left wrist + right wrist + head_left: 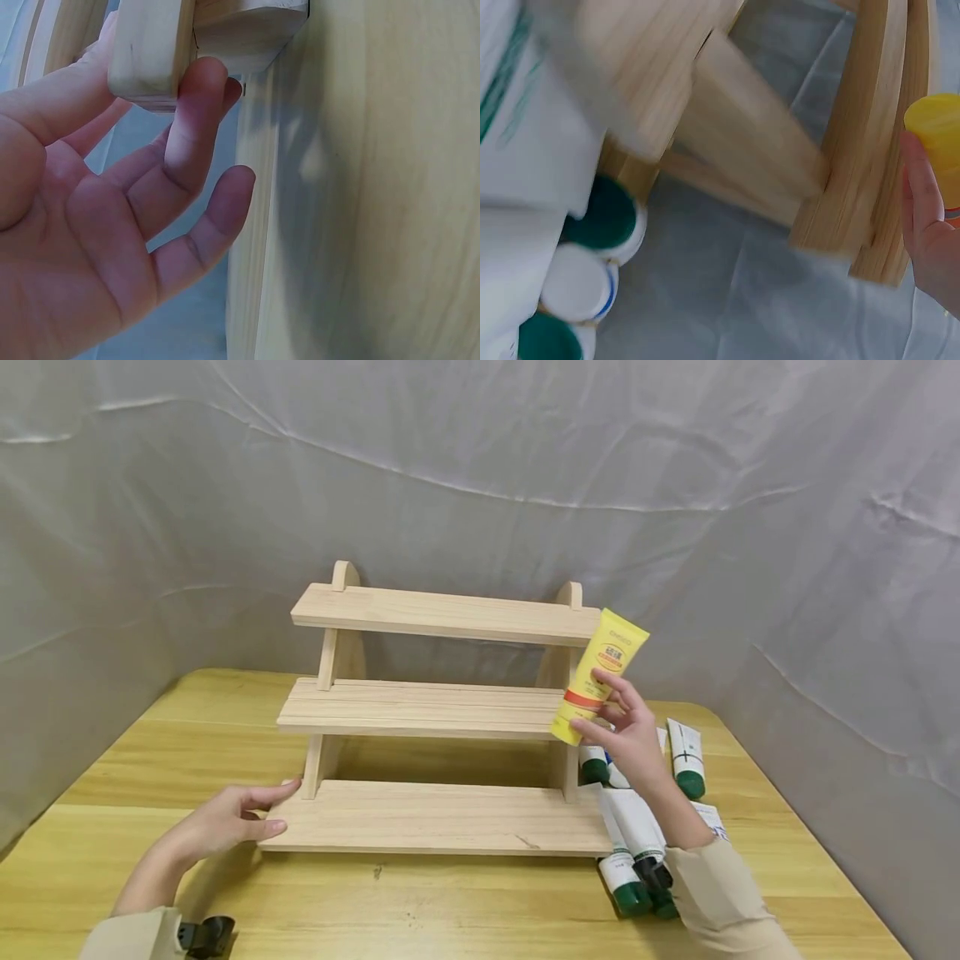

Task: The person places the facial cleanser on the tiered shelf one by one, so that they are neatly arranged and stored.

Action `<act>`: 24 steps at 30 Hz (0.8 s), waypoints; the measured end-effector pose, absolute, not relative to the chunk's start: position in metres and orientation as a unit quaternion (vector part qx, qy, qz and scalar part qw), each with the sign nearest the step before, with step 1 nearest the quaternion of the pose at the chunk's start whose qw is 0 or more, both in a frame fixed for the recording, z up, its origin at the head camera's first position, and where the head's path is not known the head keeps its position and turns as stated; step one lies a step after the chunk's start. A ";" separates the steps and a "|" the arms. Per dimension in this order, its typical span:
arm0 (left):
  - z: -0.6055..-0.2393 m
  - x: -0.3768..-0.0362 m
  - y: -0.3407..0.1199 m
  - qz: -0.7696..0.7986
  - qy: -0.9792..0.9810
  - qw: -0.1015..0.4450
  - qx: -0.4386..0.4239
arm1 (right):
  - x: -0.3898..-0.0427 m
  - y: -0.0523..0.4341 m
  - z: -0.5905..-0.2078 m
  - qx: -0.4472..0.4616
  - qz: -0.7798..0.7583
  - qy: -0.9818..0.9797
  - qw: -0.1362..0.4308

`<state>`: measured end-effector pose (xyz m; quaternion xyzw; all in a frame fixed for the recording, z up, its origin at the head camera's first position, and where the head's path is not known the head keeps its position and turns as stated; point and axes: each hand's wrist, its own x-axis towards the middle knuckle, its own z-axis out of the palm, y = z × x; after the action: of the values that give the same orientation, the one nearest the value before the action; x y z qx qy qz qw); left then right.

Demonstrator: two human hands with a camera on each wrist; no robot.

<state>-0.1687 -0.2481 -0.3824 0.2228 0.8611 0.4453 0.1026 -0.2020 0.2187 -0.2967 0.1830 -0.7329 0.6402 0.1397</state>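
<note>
A three-tier wooden display shelf stands on the table. At its left end my left hand grips the edge of the bottom board, thumb and fingers on either side of the wood in the left wrist view. My right hand holds a yellow squeeze tube with an orange band, pinched between thumb and fingers. The tube tilts, cap end down, in front of the right ends of the upper boards. Only part of the yellow tube shows in the right wrist view.
Several white tubes with green caps lie right of the shelf, one tube farther back and another by the bottom board's corner. Round cap ends show in the right wrist view. Grey cloth hangs behind the wooden table.
</note>
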 end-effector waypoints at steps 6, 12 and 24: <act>-0.383 -0.168 -0.247 0.440 0.864 0.100 0.224 | -0.211 0.195 -0.292 0.205 0.654 -0.717 0.128; -0.382 -0.168 -0.247 0.435 0.864 0.098 0.233 | -0.215 0.172 -0.284 0.217 0.663 -0.704 0.134; -0.380 -0.168 -0.247 0.441 0.862 0.109 0.226 | -0.236 0.131 -0.266 0.263 0.663 -0.678 0.180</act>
<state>-0.1678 -0.2466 -0.3800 0.2256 0.8619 0.4407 0.1095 -0.2360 0.1306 -0.2659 0.2627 -0.6775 0.6630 0.1800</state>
